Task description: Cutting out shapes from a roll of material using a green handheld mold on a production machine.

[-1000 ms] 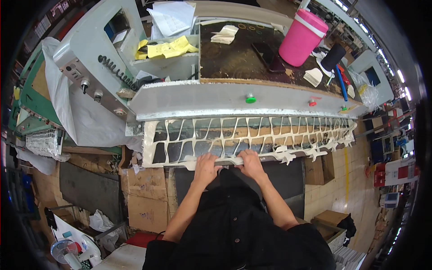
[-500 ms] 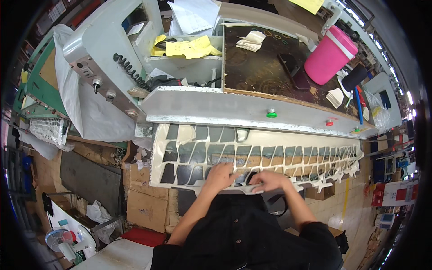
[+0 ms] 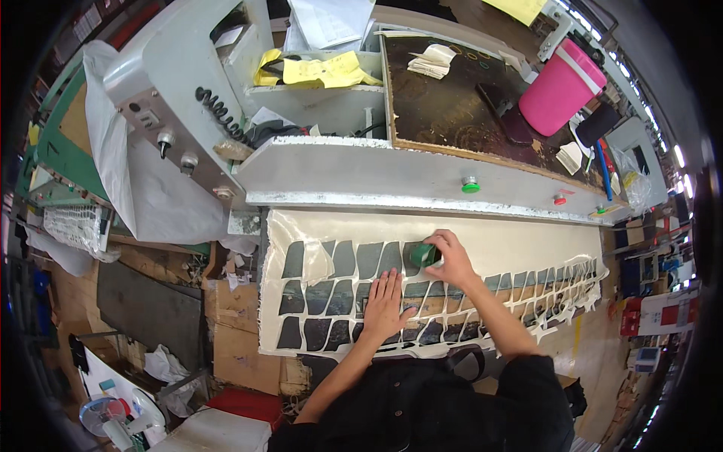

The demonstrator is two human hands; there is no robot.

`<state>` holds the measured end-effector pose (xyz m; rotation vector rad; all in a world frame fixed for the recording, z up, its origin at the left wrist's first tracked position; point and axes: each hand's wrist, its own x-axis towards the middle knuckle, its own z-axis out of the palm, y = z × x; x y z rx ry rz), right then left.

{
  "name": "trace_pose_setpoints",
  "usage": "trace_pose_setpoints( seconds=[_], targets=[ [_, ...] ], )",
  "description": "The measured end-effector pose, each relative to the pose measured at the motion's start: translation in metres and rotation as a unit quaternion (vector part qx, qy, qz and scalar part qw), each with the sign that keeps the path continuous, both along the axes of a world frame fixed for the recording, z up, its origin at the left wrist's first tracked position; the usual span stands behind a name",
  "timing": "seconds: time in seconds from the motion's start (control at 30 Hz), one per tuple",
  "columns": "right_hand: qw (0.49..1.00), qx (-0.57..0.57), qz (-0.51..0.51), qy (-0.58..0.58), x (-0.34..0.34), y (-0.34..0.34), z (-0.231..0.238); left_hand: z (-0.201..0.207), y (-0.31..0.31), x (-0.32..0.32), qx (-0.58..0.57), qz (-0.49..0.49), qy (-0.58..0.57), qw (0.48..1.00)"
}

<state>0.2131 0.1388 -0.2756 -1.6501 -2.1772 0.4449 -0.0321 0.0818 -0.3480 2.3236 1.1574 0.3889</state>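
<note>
A cream sheet (image 3: 520, 233) lies before me, with rows of cut-out openings through which a dark, worn board shows. My left hand (image 3: 386, 307) rests flat on the cut-out part, fingers stretched out and thumb apart. Farther off, my right hand (image 3: 449, 260) is closed around a small green cutting die (image 3: 424, 255), which stands at the far row of openings beside the uncut material. A loose cream piece (image 3: 319, 264) lies on the sheet to the left.
A grey machine beam (image 3: 361, 177) with a green button (image 3: 470, 185) crosses behind the sheet. On a brown board (image 3: 437, 105) stand a pink jug (image 3: 561, 89), a dark phone (image 3: 493, 102) and stacked cream pieces (image 3: 432, 62). Yellow papers (image 3: 322, 71) lie in the tray at left.
The cream sheet has shifted toward me, showing more uncut material at its far side. My right hand has left the near edge and taken hold of the green cutting die.
</note>
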Motion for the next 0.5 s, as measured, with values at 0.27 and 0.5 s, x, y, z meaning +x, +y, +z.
trace_pose_setpoints(
  seconds=[0.27,0.5],
  targets=[
    [0.923,-0.060,-0.380,-0.004,-0.009,-0.046,-0.022,0.005,-0.008,-0.002,-0.007,0.006,-0.036,0.999],
    [0.997,-0.041,-0.057,-0.018,0.023,-0.069,-0.015,0.016,-0.006,0.025,-0.056,-0.015,-0.114,0.992]
  ],
)
